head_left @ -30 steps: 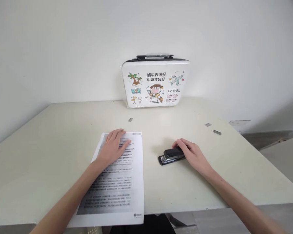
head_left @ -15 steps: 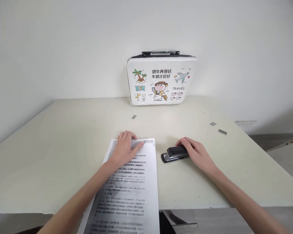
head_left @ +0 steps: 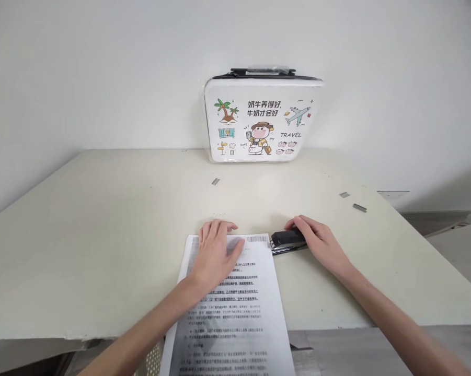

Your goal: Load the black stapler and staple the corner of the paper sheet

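White printed paper, slid to meet the black oblong stapler, lies under left hand, thumb apart; right hand clasps the stapler; white rectangular case reads "TRAVEL".

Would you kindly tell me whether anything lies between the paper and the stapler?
Nothing visible: the paper, under the left hand, reaches the front end of the stapler, which the right hand holds.

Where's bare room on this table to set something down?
The table left of the printed sheet, and between the carry case and stapler. Crowded: at the sheet's top, with left hand, stapler and right hand close together.
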`<state>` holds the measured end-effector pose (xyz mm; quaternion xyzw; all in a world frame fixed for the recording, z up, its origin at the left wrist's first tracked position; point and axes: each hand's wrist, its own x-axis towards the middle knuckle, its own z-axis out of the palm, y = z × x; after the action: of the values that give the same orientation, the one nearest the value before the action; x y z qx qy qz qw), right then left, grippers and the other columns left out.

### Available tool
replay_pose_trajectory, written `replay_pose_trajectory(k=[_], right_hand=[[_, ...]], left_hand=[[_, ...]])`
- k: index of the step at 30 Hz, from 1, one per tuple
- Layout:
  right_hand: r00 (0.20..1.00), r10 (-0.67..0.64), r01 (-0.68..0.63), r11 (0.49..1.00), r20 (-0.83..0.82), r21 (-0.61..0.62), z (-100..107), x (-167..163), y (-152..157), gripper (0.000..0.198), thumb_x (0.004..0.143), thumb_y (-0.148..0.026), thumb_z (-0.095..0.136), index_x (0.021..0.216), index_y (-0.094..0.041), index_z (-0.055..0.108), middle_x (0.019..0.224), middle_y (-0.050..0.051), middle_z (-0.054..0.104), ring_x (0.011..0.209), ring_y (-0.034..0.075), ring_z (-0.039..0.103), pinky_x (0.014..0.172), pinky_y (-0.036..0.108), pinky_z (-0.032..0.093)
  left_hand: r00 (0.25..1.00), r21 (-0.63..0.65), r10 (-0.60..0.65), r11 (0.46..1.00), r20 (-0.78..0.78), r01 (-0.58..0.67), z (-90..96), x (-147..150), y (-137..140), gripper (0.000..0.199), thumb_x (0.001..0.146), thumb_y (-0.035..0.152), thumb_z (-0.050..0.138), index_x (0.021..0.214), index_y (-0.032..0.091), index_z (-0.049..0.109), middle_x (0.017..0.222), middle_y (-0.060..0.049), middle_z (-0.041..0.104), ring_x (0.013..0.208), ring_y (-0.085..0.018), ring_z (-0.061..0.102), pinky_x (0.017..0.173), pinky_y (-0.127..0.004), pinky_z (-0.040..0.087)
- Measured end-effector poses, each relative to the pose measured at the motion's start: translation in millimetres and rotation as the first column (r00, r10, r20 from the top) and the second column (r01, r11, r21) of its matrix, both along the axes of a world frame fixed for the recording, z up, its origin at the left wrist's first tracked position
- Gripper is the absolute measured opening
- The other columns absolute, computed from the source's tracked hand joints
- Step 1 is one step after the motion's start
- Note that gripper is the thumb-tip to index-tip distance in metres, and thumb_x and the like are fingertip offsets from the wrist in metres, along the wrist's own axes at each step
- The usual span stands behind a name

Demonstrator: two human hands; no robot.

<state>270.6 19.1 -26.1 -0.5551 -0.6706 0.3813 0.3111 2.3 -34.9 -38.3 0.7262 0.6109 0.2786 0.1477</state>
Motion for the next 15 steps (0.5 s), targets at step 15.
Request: replay_pose_trajectory(k=[15], right_hand=[[0.918, 0.201, -0.248, 0.963, 0.341, 0.102, 31, -28, 5, 0.052, 0.106, -0.063, 0.031, 0.111, -0.030, 0.072, 0.120, 0.006, 0.075, 0.110, 0.030, 0.067, 0.095, 0.043, 0.048]], left_hand=[[0.796, 0.028, -0.548, 0.819, -0.257, 0.573, 9.5, 1, -19, 0.052, 0.105, 0.052, 0.053, 0.153, 0.032, 0.048, 0.168, -0.007, 0.038, 0.159, -0.032, 0.025, 0.129, -0.061, 0.021]])
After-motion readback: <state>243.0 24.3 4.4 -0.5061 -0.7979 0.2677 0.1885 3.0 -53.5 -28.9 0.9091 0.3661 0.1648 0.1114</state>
